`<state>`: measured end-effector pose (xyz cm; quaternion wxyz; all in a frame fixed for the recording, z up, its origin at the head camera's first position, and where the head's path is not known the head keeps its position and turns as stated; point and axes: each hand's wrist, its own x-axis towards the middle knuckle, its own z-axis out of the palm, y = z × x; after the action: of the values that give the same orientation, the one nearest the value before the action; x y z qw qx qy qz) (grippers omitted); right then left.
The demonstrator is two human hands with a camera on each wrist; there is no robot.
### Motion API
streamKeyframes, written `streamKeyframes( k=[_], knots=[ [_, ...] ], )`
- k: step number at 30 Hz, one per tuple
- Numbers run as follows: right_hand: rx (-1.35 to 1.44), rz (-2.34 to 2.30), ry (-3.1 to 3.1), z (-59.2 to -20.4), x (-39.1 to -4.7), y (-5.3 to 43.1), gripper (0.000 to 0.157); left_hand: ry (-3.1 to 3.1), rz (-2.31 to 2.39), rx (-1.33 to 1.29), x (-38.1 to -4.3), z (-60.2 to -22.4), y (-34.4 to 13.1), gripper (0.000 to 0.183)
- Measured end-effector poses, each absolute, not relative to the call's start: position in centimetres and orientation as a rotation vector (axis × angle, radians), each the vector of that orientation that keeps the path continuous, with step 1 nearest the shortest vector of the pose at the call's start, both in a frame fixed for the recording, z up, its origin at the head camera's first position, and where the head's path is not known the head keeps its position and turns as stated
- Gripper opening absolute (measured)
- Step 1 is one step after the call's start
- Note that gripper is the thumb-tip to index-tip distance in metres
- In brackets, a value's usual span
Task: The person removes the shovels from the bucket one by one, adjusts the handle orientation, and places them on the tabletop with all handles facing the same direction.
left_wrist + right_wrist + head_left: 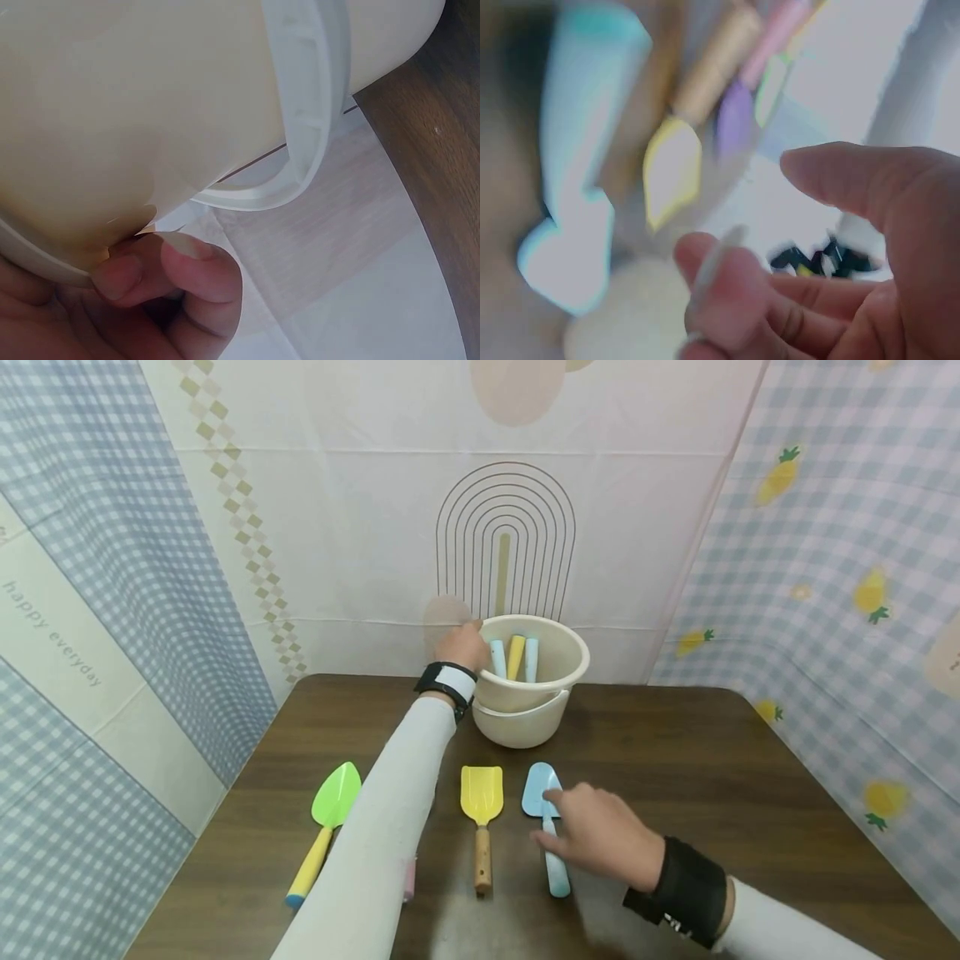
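My left hand (pixel 462 648) grips the rim of a cream bucket (pixel 521 728) at the back of the table. Close up in the left wrist view, curled fingers (pixel 199 281) hold the rim near the bucket's white carrying handle (pixel 315 112). Three tool handles, two light blue and one yellow (pixel 515 657), stick up inside. Over a light blue toy trowel (pixel 555 860) hovers my right hand (pixel 603 833), its fingers loosely bent and thumb apart, holding nothing. The trowel lies on the table beneath it.
Left of the blue trowel lies a yellow shovel (pixel 482 797) with a wooden handle. A pink-handled tool with a purple blade (pixel 735 120) is mostly hidden by my left arm in the head view. A green trowel (pixel 336 793) lies at left. Patterned cloth (pixel 352 543) surrounds the table.
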<state>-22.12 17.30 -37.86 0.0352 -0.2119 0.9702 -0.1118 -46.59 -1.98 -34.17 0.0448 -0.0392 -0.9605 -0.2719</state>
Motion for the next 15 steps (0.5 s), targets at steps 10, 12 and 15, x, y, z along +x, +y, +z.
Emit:
streamKeyframes(
  k=[10, 12, 15],
  knots=[
    [-0.970, -0.639, 2.946, -30.4, -30.5, 19.6, 0.036, -2.923, -0.903, -0.110, -47.1, -34.3, -1.8, 0.054],
    [-0.950, -0.631, 2.949, -29.1, -32.2, 19.6, 0.037, -2.922, -0.913, -0.108, -47.1, -34.4, -1.8, 0.054],
    [-0.916, -0.583, 2.942, -27.5, -34.4, 19.4, 0.040, -2.915, -0.944, -0.107, -47.1, -34.4, -1.8, 0.055]
  ],
)
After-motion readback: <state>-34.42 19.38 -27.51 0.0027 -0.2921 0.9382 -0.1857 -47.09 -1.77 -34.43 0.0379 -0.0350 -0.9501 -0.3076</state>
